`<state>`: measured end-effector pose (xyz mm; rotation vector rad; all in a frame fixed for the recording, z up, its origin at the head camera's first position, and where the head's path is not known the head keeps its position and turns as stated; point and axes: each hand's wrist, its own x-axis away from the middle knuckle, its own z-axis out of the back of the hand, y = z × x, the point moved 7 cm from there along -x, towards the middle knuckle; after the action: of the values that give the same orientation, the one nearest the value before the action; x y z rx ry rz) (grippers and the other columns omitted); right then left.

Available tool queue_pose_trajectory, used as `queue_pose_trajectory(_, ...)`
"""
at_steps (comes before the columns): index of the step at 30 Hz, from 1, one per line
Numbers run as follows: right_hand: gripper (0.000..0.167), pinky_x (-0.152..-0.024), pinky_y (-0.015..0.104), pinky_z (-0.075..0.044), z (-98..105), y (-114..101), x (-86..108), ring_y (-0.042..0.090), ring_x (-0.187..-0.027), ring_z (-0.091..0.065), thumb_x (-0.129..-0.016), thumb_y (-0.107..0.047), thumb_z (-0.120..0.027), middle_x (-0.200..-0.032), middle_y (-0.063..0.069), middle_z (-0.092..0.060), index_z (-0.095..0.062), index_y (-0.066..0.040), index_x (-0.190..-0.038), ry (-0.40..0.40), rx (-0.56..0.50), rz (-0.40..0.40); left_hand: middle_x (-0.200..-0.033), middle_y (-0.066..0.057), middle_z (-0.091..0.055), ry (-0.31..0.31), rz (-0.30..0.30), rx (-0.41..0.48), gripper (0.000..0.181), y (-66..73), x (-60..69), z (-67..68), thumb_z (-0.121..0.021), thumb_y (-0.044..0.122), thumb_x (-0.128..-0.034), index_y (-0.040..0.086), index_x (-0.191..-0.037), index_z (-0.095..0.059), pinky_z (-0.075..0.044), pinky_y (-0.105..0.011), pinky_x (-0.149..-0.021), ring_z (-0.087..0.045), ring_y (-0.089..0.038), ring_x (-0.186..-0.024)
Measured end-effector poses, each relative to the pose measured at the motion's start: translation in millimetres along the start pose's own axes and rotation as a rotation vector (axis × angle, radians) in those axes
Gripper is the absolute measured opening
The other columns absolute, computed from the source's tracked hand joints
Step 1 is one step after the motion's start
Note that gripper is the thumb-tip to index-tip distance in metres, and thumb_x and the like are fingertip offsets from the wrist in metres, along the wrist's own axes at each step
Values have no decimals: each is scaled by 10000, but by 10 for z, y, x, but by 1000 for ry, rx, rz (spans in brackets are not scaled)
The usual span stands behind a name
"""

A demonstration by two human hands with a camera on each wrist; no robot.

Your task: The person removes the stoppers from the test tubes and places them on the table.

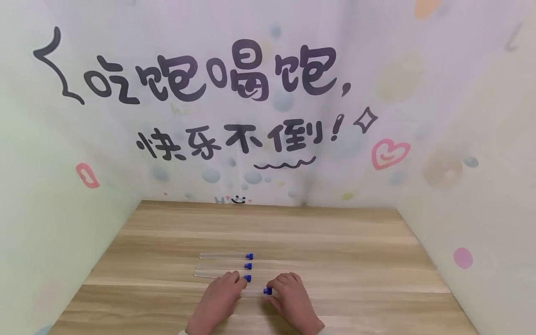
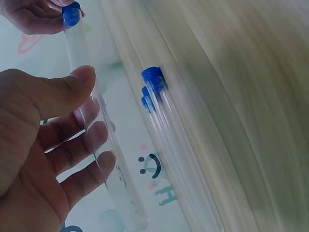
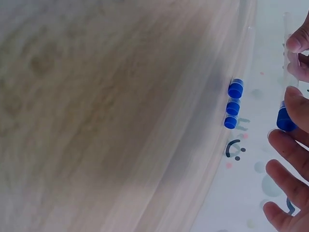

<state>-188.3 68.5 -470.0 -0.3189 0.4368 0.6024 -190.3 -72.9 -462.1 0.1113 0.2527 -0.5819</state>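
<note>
A clear test tube (image 2: 116, 179) with a blue cap (image 1: 267, 291) is held between both hands above the table. My left hand (image 1: 221, 298) grips the tube's body, thumb on one side and fingers on the other. With thumb and index finger my right hand (image 1: 291, 295) pinches the blue cap end; its other fingers are spread apart in the right wrist view. The cap sits at the tube's mouth; how tightly cannot be seen. Three more capped test tubes (image 1: 222, 256) lie side by side on the table, blue caps (image 3: 235, 89) toward the right. My left hand partly covers the nearest one.
The wood-grain tabletop (image 1: 343, 251) stretches out around the hands. A pale printed backdrop (image 1: 209, 28) with black lettering stands along the back edge, and plain light panels (image 1: 481, 204) close off both sides.
</note>
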Motion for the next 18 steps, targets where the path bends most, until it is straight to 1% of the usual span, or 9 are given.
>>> queue_pose_trajectory(3, 202, -843, 351, -462, 42, -4, 30, 82, -826, -596, -706, -287, -815, -798, -111, -650, -681, -190, -822, 20, 2, 9, -778, 49, -504, 3, -27, 17, 161, 53, 7, -2, -749, 127, -766, 139, -844, -607, -418, -225, -564, -491, -106, -703)
queue_pose_trajectory(6, 184, -800, 314, -485, 51, -20, 26, 74, -797, -603, -698, -239, -821, -792, -97, -664, -694, -171, -812, 16, -24, 31, -790, 47, -524, -11, -20, 42, 155, 70, 26, -14, -749, 144, -771, 144, -849, -614, -430, -230, -572, -503, -109, -710)
queue_pose_trajectory(8, 169, -754, 280, -497, 39, -17, 19, 69, -779, -609, -704, -200, -816, -800, -82, -674, -702, -160, -823, -13, -43, 28, -799, 48, -535, -21, -19, 61, 159, 79, 31, -19, -751, 150, -770, 148, -853, -616, -437, -231, -576, -509, -108, -713)
queue_pose_trajectory(10, 162, -711, 245, -498, 20, -4, 17, 60, -761, -611, -719, -172, -808, -807, -73, -677, -702, -154, -841, -57, -52, 22, -805, 50, -540, -32, -19, 77, 163, 90, 23, -17, -753, 153, -768, 151, -864, -622, -441, -232, -585, -510, -104, -715)
queue_pose_trajectory(12, 163, -690, 224, -495, 13, 10, 24, 54, -752, -604, -729, -159, -802, -810, -68, -666, -695, -147, -851, -94, -43, 25, -810, 53, -543, -46, -25, 95, 167, 105, 4, -12, -755, 148, -763, 154, -876, -633, -446, -234, -600, -511, -101, -719)
queue_pose_trajectory(15, 160, -677, 203, -488, 25, 8, 43, 40, -734, -590, -739, -164, -795, -800, -75, -649, -683, -142, -851, -135, -17, 65, -818, 52, -551, -75, -31, 119, 174, 130, -18, -11, -757, 149, -756, 161, -889, -646, -447, -233, -610, -512, -99, -722)
queue_pose_trajectory(18, 151, -673, 191, -482, 51, 0, 72, 33, -726, -590, -760, -181, -777, -799, -82, -645, -669, -143, -858, -159, 20, 103, -820, 49, -554, -80, -41, 128, 176, 163, -23, -7, -756, 149, -750, 163, -886, -643, -450, -235, -615, -515, -103, -728)
